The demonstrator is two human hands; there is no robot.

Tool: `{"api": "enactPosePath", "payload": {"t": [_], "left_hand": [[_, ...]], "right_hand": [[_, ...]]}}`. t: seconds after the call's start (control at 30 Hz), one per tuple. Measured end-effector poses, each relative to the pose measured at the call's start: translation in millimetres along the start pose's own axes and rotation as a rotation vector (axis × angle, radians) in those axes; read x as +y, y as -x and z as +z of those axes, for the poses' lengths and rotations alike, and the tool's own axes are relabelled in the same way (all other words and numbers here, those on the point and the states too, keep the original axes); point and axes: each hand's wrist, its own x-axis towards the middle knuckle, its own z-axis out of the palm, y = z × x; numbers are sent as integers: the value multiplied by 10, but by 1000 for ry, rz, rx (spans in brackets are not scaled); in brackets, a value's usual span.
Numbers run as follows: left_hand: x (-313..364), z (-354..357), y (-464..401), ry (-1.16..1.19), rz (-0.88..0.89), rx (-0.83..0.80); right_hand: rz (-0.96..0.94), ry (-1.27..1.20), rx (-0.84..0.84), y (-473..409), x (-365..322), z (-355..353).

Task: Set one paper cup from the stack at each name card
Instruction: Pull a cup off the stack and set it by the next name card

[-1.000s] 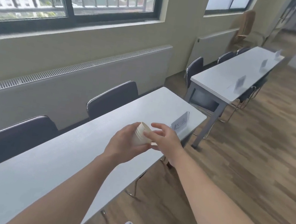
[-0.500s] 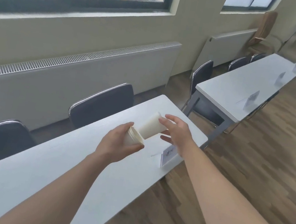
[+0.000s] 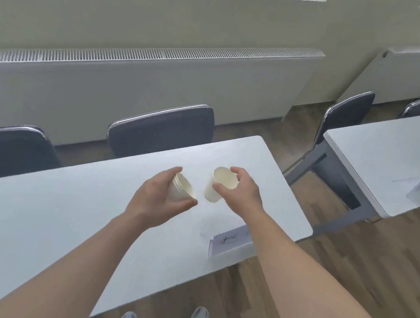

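Bare table (image 3: 29,227) top left of the card (image 3: 231,242), out to the frame's left edge. Left hand (image 3: 161,200) clasping the stack (image 3: 181,187) above the table, up-left of the card, rims tilted up and right. Single cup (image 3: 219,187), half a second ago mouth-to-mouth with the stack, now apart and nearly upright, mouth up, axis leaning slightly. Right hand (image 3: 242,191) pinching its rim, straight above the card. Table's right edge just past the card, floor (image 3: 351,261) gap beyond.
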Motion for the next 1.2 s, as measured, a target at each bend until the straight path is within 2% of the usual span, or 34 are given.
{"api": "enactPosePath", "payload": {"t": [0.27, 0.63, 0.93, 1.2], "left_hand": [[52, 249, 55, 41, -60, 73], [75, 335, 18, 44, -60, 71], [203, 307, -64, 34, -2, 44], [768, 467, -267, 87, 68, -6]], "right_hand": [[-66, 217, -132, -247, 177, 126], [-70, 250, -178, -292, 330, 131], [-28, 155, -128, -226, 410, -97], [47, -168, -12, -50, 486, -764]]}}
